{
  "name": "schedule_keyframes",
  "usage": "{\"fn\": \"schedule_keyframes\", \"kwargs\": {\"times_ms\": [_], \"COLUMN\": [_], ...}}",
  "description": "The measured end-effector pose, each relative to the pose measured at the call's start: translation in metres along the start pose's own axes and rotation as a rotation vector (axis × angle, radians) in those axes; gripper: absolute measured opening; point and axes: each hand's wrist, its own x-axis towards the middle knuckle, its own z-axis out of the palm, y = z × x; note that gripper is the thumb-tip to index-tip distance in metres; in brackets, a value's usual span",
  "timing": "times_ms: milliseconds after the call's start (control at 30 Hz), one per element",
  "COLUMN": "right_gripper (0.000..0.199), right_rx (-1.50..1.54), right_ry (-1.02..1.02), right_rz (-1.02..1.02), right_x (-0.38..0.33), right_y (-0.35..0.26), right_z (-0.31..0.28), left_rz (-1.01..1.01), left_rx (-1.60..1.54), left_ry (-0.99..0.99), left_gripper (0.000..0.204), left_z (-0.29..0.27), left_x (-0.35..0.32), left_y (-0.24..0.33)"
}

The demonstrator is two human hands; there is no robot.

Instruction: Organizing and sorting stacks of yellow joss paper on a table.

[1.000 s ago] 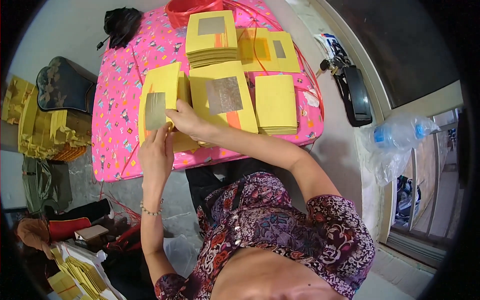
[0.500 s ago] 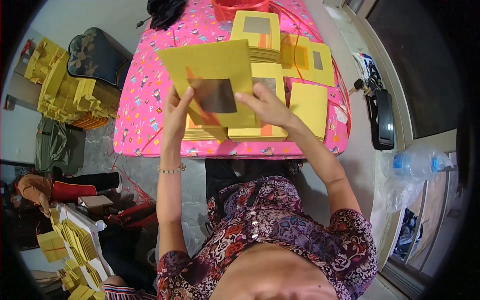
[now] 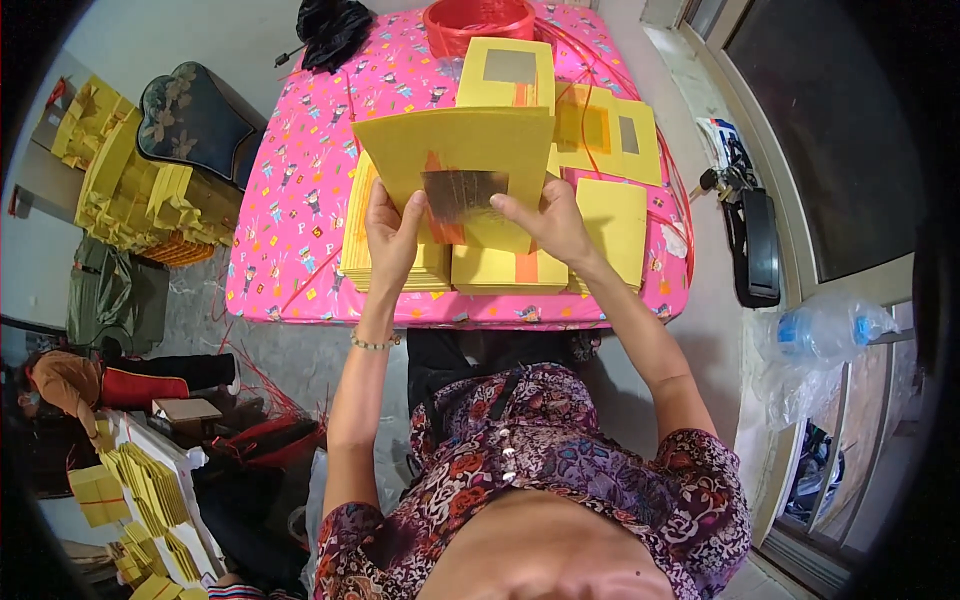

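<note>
Nearest the camera is the wearer's purple, red and white floral-print blouse [image 3: 510, 430]. A beaded bracelet [image 3: 375, 345] is on the left wrist.

The left hand [image 3: 393, 235] grips the lower left part of a yellow paper piece with a dark square patch and an orange-red stripe [image 3: 460, 145]. Its thumb lies on the near face, just beside the patch. The right hand [image 3: 555, 225] grips the right side, thumb at the patch's right edge. Fingers behind the piece are largely hidden. The piece is held raised and tilted above the table, its top edge bowed; the number of layers cannot be told.

Beneath and behind it, on a table with a glossy pink cartoon-print cover [image 3: 285, 240], stand a left front yellow stack [image 3: 400, 275], a middle front yellow stack [image 3: 510, 272] and a right yellow stack [image 3: 612, 235]. Farther back are a rear yellow stack with a grey rectangle [image 3: 510, 65] and, to its right, yellow sheets with an amber square [image 3: 598, 120]. At the far end sit a round red plastic basin [image 3: 445, 42] and, to the left, a crumpled black plastic bag [image 3: 333, 35].
</note>
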Motion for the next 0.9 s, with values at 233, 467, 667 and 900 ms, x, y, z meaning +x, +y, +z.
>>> {"fn": "schedule_keyframes", "kwargs": {"times_ms": [233, 467, 667, 900], "right_gripper": [0.028, 0.036, 0.032, 0.034], "right_rx": [0.007, -0.019, -0.121, -0.257], "right_ry": [0.041, -0.025, 0.069, 0.065], "right_rz": [-0.055, -0.117, -0.233, -0.050], "right_x": [0.004, 0.006, 0.010, 0.016], "right_y": [-0.008, 0.003, -0.012, 0.025], "right_z": [0.018, 0.017, 0.019, -0.004], "left_rz": [0.000, 0.010, -0.002, -0.366], "left_rx": [-0.001, 0.013, -0.007, 0.293], "left_ry": [0.024, -0.019, 0.034, -0.062], "left_gripper": [0.026, 0.034, 0.027, 0.024], "left_z": [-0.001, -0.012, -0.006, -0.030], "left_x": [-0.004, -0.011, -0.003, 0.023], "left_y": [0.003, -0.008, -0.010, -0.011]}}
